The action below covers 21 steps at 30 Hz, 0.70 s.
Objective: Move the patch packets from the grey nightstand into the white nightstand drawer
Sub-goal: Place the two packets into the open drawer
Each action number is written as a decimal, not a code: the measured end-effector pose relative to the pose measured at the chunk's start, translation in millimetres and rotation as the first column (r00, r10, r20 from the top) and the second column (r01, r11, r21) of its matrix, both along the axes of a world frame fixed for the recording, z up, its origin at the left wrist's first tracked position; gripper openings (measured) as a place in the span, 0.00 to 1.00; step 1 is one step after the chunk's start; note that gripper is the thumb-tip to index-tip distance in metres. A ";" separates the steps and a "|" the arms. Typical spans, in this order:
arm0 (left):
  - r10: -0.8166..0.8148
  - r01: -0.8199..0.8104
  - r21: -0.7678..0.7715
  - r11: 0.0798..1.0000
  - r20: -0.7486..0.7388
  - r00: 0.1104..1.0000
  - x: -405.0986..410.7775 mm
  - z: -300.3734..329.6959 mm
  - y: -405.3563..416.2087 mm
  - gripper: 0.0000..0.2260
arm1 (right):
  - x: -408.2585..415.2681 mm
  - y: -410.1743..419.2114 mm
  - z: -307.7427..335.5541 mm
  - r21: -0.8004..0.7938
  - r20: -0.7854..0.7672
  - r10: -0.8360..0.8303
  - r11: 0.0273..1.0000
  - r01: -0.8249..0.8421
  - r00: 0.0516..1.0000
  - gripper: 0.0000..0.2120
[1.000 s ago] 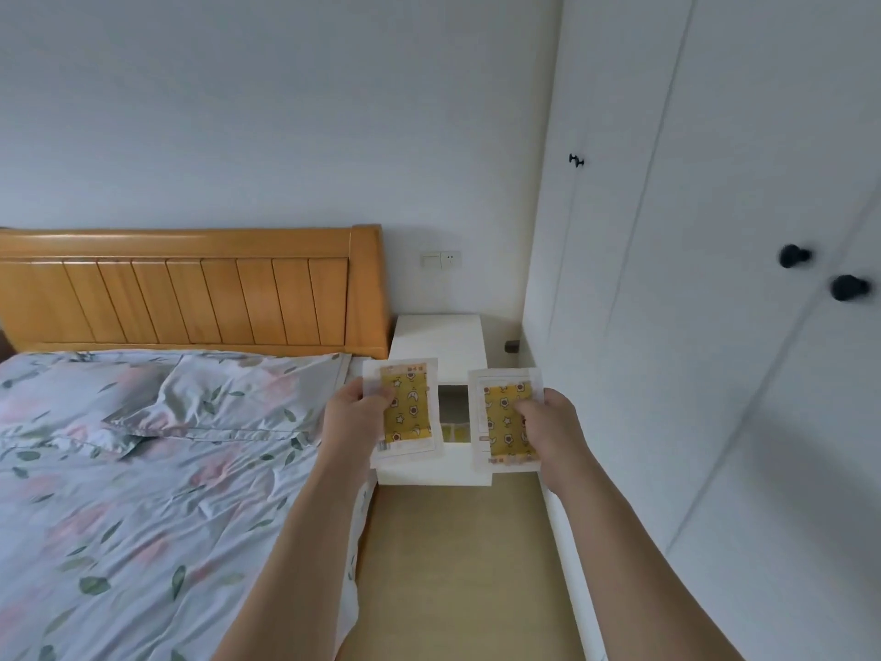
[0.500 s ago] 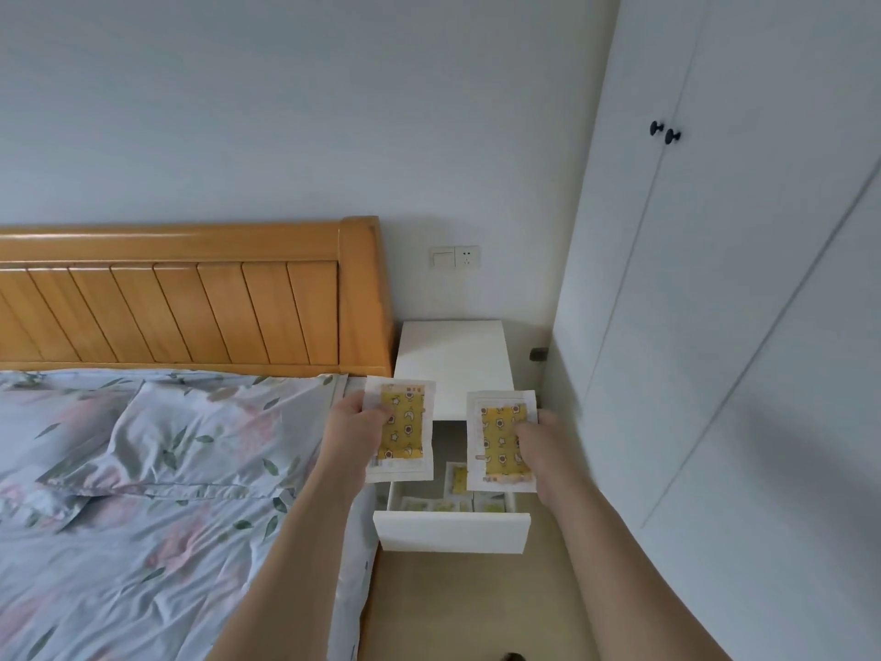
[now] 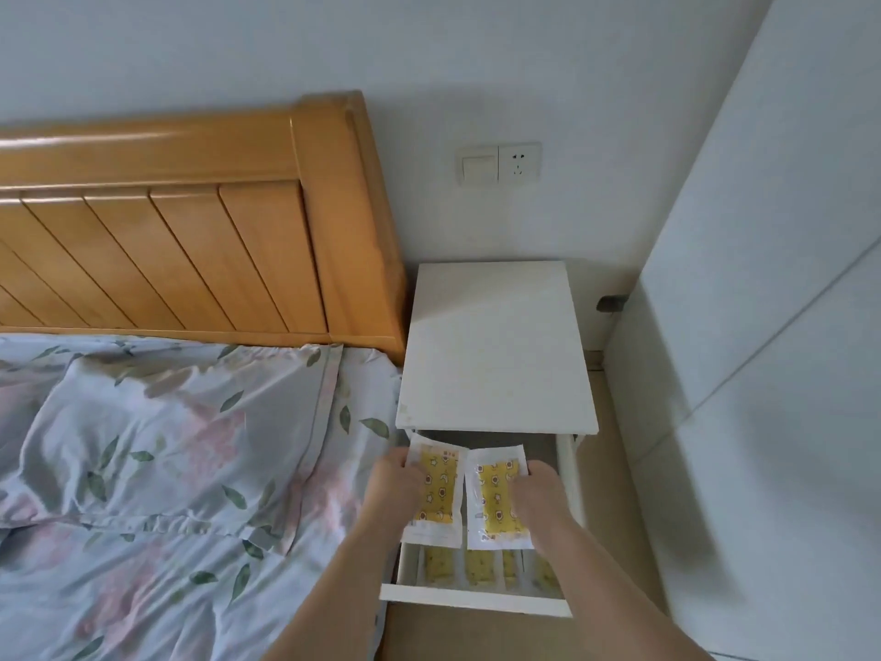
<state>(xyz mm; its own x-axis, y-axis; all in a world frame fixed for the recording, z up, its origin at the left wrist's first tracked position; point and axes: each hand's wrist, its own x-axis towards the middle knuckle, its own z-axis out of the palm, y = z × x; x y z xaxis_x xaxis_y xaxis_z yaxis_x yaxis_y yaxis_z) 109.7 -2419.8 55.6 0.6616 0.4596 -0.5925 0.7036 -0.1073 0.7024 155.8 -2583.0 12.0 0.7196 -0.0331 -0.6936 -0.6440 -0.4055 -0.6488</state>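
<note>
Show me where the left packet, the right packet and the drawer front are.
left packet [image 3: 436,489]: head view, on its yellow printed middle.
right packet [image 3: 493,493]: head view, on its yellow printed middle.
drawer front [image 3: 476,599]: head view, on its white top edge.

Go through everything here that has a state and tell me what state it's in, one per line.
white nightstand drawer: pulled open, packets already lying inside
left packet: held over the drawer
right packet: held over the drawer
left hand: grips the left packet
right hand: grips the right packet

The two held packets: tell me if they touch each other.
Cannot tell. In the head view the left packet and right packet meet edge to edge, possibly overlapping.
</note>
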 end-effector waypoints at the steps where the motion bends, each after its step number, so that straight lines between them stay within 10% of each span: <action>1: -0.005 0.004 -0.026 1.000 -0.028 1.000 13.0 -34.3 2.5 0.13 | 10.5 7.6 -32.2 -0.025 -0.023 0.005 1.000 -0.006 1.000 0.12; 12: -0.023 0.048 0.100 0.994 -0.238 0.971 102.2 -352.2 19.8 0.14 | 83.8 70.1 -329.2 -0.214 -0.153 0.032 0.975 -0.064 0.988 0.20; 21: -0.107 0.206 0.240 0.949 -0.370 0.923 103.4 -356.6 9.6 0.17 | 87.5 68.5 -321.1 -0.260 -0.078 0.144 0.952 -0.159 0.987 0.23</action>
